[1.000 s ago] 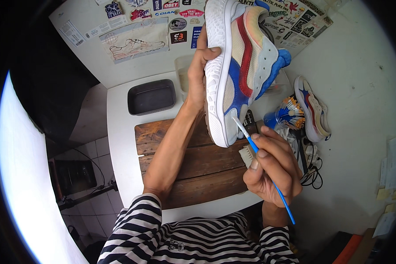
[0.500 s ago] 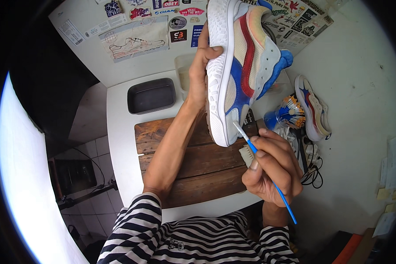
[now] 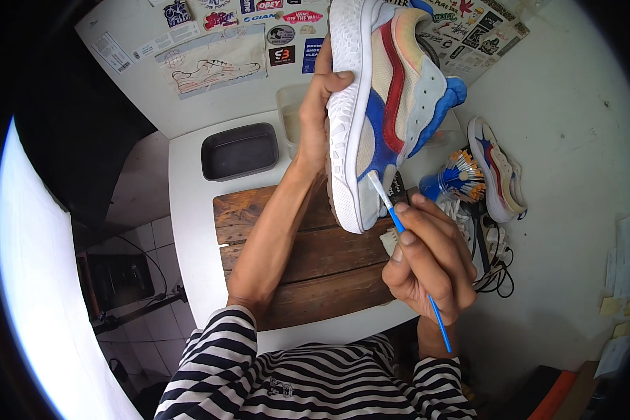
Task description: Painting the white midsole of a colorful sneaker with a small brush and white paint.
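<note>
My left hand (image 3: 320, 115) is closed round the thick white sole of a sneaker (image 3: 397, 98), with the thumb on the sidewall and the fingers hidden behind it. The shoe is held up toe-down above the table, its cream, blue and red side facing right. Between the fingertips of my right hand (image 3: 434, 255) is a thin paintbrush (image 3: 397, 220) with a blue handle and pale bristles. Its tip touches the light toe panel, just below the blue overlay. Partly hidden behind the right hand, a scrubbing brush (image 3: 389, 243) lies on the wooden board.
A slatted wooden board (image 3: 308, 262) lies on the white table (image 3: 189, 210). Behind it are a dark tray (image 3: 239, 152) and a clear plastic container (image 3: 289, 105). At the right stand a tub of paintbrushes (image 3: 462, 178), a matching sneaker (image 3: 497, 171) and tangled black cables (image 3: 500, 280).
My right hand has shifted slightly left, and the brush tip has moved up the toe panel toward the blue overlay. The left hand and the sneaker stay almost in place.
</note>
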A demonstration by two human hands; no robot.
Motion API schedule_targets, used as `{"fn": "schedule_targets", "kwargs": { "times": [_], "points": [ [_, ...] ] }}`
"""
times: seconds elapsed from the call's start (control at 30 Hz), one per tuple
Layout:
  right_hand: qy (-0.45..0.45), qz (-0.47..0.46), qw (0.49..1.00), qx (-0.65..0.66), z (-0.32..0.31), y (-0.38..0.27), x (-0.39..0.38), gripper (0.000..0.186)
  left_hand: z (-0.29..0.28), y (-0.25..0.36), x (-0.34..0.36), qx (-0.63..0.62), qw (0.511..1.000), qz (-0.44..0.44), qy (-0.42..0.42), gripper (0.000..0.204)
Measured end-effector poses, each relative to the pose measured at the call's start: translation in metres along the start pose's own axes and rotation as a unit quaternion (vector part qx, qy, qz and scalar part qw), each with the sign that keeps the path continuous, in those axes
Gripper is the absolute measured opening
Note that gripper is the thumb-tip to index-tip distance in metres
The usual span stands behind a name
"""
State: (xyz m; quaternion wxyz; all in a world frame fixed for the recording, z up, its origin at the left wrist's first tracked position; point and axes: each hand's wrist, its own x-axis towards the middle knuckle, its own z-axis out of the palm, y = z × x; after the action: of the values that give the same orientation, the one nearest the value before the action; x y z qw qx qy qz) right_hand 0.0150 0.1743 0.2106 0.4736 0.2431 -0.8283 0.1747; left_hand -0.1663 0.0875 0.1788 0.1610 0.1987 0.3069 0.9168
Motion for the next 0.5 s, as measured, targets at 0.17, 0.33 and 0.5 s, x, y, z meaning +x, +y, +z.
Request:
{"fn": "schedule_targets", "kwargs": {
  "times": [0.17, 0.33, 0.5],
  "points": [
    [-0.005, -0.005, 1.0, 0.009, -0.002, -0.001, -0.0042, 0.022, -0.0028, -0.0001, 0.0012, -0.006, 1.0, 0.016, -0.017, 0.083],
    [-0.014, -0.004, 1.0, -0.001, -0.0003, 0.0005, -0.0049, 0.026, -0.0033, -0.0005, 0.0006, 0.003, 1.0, -0.012, 0.0, 0.082],
    [-0.015, -0.004, 1.0, 0.0, -0.0029, -0.0016, -0.0016, 0.028, -0.0002, 0.0011, 0.0008, -0.003, 1.0, 0.006, -0.008, 0.081]
  ]
}}
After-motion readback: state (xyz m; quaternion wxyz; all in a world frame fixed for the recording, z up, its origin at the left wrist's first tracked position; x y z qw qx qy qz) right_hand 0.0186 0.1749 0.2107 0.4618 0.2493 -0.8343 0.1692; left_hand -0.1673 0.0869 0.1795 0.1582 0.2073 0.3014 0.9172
